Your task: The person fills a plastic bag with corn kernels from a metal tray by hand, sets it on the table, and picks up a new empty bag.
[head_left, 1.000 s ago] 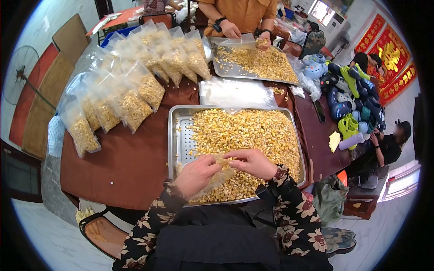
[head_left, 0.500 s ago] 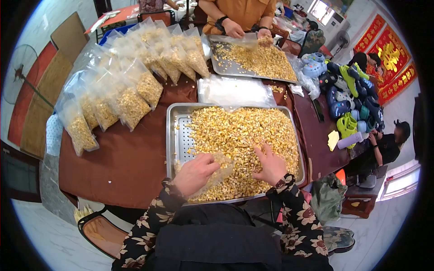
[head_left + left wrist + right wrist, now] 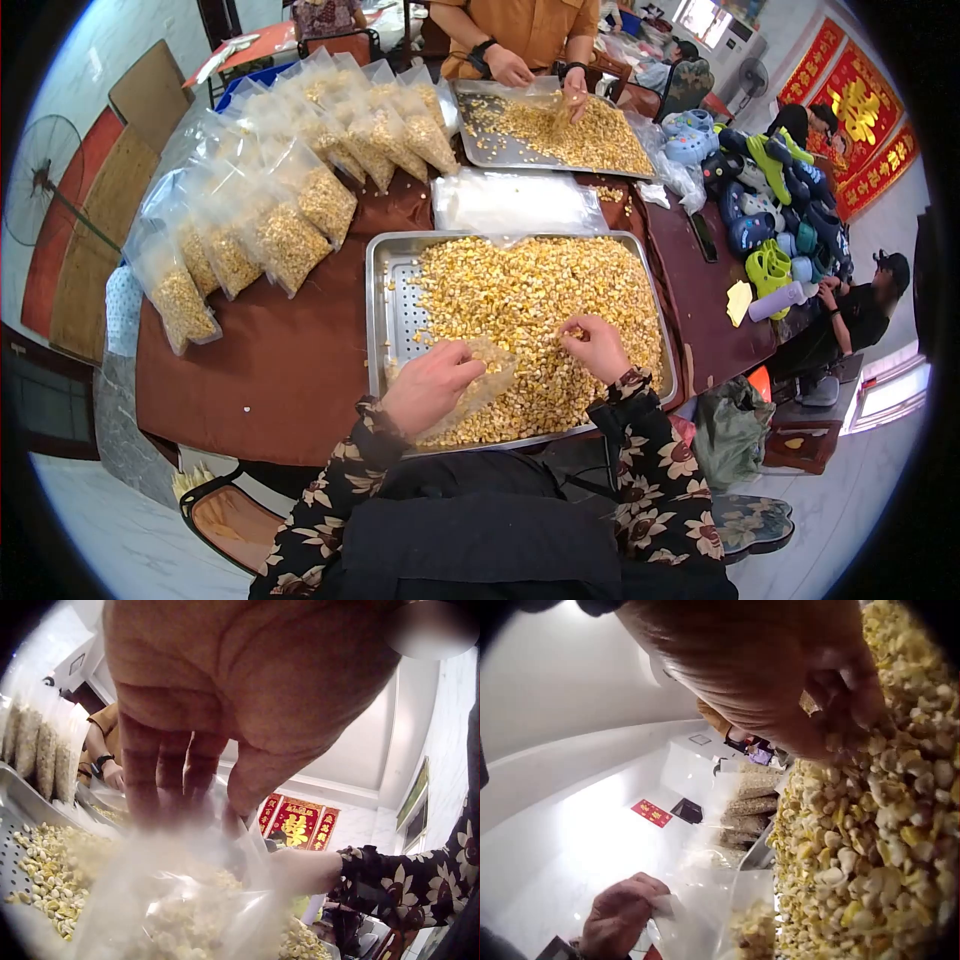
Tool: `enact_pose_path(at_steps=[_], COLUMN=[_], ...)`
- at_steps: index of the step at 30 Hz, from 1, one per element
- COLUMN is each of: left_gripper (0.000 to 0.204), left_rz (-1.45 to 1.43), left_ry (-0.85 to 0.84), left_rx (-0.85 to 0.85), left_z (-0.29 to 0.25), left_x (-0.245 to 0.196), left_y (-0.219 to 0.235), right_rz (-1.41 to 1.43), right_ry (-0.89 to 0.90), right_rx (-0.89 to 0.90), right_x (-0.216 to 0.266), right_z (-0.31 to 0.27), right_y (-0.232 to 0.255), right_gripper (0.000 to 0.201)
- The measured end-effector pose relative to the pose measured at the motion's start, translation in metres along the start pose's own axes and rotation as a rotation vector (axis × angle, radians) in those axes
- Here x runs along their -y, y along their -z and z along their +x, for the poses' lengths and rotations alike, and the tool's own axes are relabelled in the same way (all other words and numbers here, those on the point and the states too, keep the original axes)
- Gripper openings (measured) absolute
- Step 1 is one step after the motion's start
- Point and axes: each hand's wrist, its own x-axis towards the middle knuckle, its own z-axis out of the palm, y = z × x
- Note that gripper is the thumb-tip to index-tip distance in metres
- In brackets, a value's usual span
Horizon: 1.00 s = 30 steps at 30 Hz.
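A metal tray (image 3: 398,300) with perforations holds a heap of yellow corn kernels (image 3: 530,285). My left hand (image 3: 432,388) pinches the edge of a clear plastic bag (image 3: 485,385) over the tray's near left part; in the left wrist view that bag (image 3: 187,915) has kernels in its lower part. My right hand (image 3: 597,348) is at the heap, right of the bag, its fingers curled down to the kernels. The right wrist view shows the right hand (image 3: 780,682) with curled fingertips holding some kernels just above the heap (image 3: 855,855).
Filled bags (image 3: 290,225) stand in rows on the brown cloth at left. Flat empty bags (image 3: 520,204) lie behind the tray. A person in orange (image 3: 520,40) works at a second tray (image 3: 480,150). Clogs (image 3: 770,205), a phone (image 3: 704,238) and a purple bottle (image 3: 776,302) are at right.
My right hand has moved from the bag's mouth rightward to the heap, where its spread fingers have curled in. The left hand keeps its hold on the bag.
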Motion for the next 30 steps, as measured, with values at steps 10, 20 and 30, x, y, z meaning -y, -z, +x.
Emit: enact_pose_path(at_steps=[10,20,30], left_gripper=[0.012,0.018,0.018], left_rz=[0.006,0.013,-0.004], left_ry=[0.005,0.014,0.014], left_rx=[-0.010,0.010,-0.001], left_z=[0.000,-0.003,-0.007], left_x=[-0.001,-0.002,0.004], left_y=[0.000,0.004,0.006], right_rz=[0.115,-0.088,-0.849], right_ry=[0.202,0.299,0.559], right_rx=[0.255,0.238,0.299], right_x=[0.073,0.061,0.045], right_z=[0.000,0.044,0.041], right_y=[-0.021,-0.027,-0.032], right_gripper=[0.021,0.026,0.053])
